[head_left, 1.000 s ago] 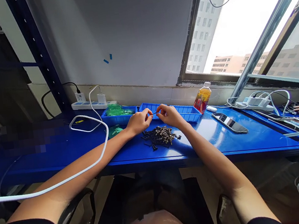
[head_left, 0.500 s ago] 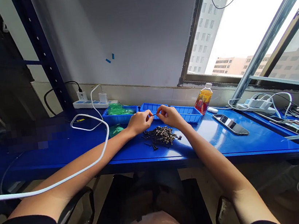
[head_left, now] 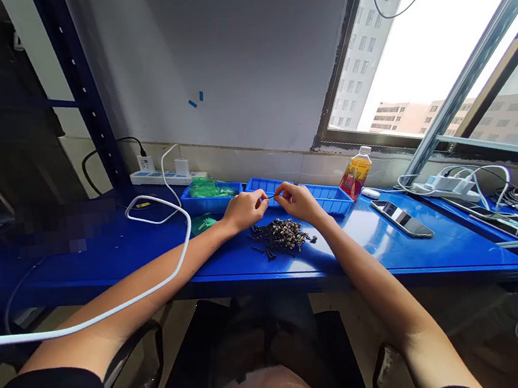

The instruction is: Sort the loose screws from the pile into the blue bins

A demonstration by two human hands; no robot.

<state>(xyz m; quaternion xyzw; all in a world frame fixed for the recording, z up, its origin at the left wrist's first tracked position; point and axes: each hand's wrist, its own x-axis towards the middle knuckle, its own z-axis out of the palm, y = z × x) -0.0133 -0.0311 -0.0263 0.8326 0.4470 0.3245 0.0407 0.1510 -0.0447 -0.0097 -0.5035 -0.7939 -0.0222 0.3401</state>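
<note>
Several dark metal screws lie in a pile (head_left: 286, 235) on the blue table (head_left: 230, 268). Above the pile my left hand (head_left: 243, 211) pinches one end of a thin dark screw (head_left: 271, 197). My right hand (head_left: 299, 203) has its fingertips closed at the other end of that screw. Behind my hands stand blue trays; the left tray (head_left: 208, 207) holds green plastic bags (head_left: 203, 187), and the right tray (head_left: 339, 202) is partly hidden by my right hand. A green bag (head_left: 203, 223) with small pieces lies in front of the left tray.
A drink bottle (head_left: 356, 175) and a phone (head_left: 401, 218) stand and lie to the right. White power strips (head_left: 161, 178) with cables sit along the wall. A white cable (head_left: 157, 287) crosses over my left forearm.
The view has shifted slightly. My hands still hold the thin screw between them over the pile. Another person's hand at the far right edge is now mostly out of view.
</note>
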